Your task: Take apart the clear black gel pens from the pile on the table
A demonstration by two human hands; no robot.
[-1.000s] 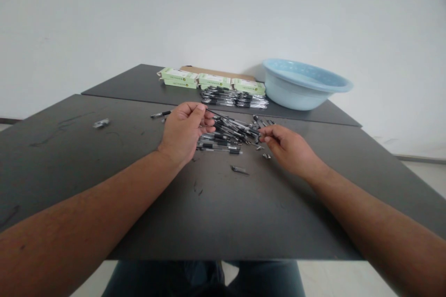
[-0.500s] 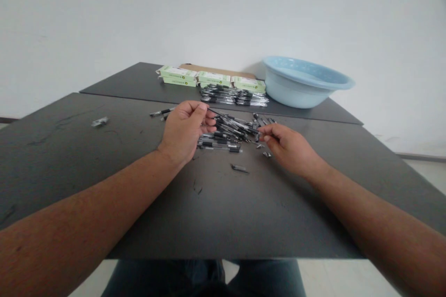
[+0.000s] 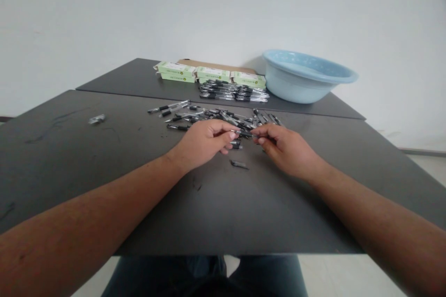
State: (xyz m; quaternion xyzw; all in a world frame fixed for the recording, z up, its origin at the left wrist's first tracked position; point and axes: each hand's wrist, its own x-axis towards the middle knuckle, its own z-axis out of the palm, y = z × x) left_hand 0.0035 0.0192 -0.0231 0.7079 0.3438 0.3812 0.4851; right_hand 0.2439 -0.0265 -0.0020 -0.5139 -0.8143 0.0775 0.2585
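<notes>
Between my hands a pen [image 3: 245,134] with a black grip lies roughly level, just above the near side of a pile. My left hand [image 3: 205,144] pinches its left end between thumb and forefinger. At the pen's other end, the thumb and fingers of my right hand [image 3: 287,148] are closed on it. Behind both hands spreads a loose heap of pens [image 3: 216,115], clear with black grips, partly hidden by my fingers. A clear pen cap [image 3: 239,164] lies on the table in front of my hands.
Stacked pens [image 3: 233,92] lie across the back, before several pale green boxes [image 3: 209,74]. A light blue basin [image 3: 303,86] stands at the back right. Small clear pieces [image 3: 96,119] sit on the dark table [image 3: 223,213] at far left.
My left hand has moved right and down, closer to my right hand. Earlier a thin dark rod stretched across the wide space between them; now a short stretch of pen shows there.
</notes>
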